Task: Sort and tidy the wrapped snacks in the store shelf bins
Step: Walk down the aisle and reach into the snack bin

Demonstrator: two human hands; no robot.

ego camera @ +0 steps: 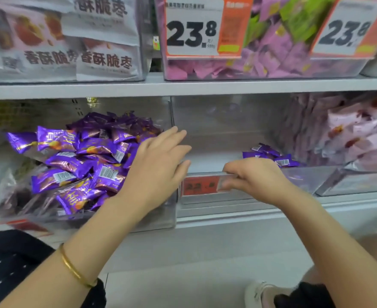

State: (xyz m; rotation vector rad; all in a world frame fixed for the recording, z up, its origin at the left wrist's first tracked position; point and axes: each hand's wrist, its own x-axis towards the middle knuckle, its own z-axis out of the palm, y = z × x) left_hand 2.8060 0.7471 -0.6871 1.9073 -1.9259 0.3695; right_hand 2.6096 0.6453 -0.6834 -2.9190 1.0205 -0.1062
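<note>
A heap of purple wrapped snacks [83, 156] fills the clear left bin [156, 221] on the lower shelf. The middle clear bin [238, 197] holds only a few purple snacks [269, 155] in its right rear part. My left hand [158, 165] hovers flat, fingers apart, over the divider between these two bins and holds nothing. My right hand [254, 177] curls over the middle bin's front rim, fingers gripping the edge by the orange price tag [199, 185].
A right bin holds pale pink packets [358, 138]. The upper shelf [183, 86] carries white date bags [72, 41], pink and green sweets [278, 41] and two 23.8 price cards [194, 27]. The floor and my shoe [261, 294] lie below.
</note>
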